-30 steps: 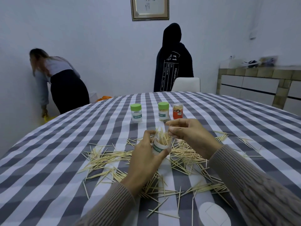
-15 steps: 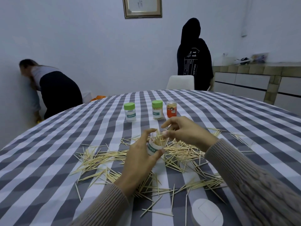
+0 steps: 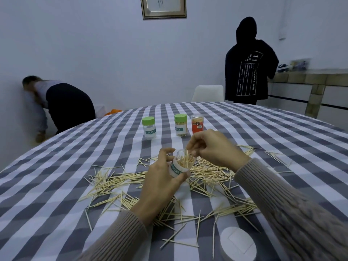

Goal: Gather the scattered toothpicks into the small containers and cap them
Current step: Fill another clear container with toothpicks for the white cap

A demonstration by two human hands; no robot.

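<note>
Both hands meet: left hand (image 3: 160,182) grips container (image 3: 181,162) (uncapped); right hand (image 3: 216,147) pinches toothpicks (image 3: 186,155).

Framed picture (image 3: 163,7) (partly cropped), white chair (image 3: 208,93).

Open clear jar (image 3: 181,163), labelled TOOTHPICK, tilted, uncapped, part-filled with toothpicks standing on end. Loose toothpicks (image 3: 116,182) lie scattered flat on the checked cloth around and below the jar. Beyond the jar stand three upright containers: green-capped jar (image 3: 149,128), seemingly empty; second green-capped jar (image 3: 180,125), full; red-labelled tube (image 3: 197,123). White lid (image 3: 238,243) lies flat nearest the viewer.
</note>
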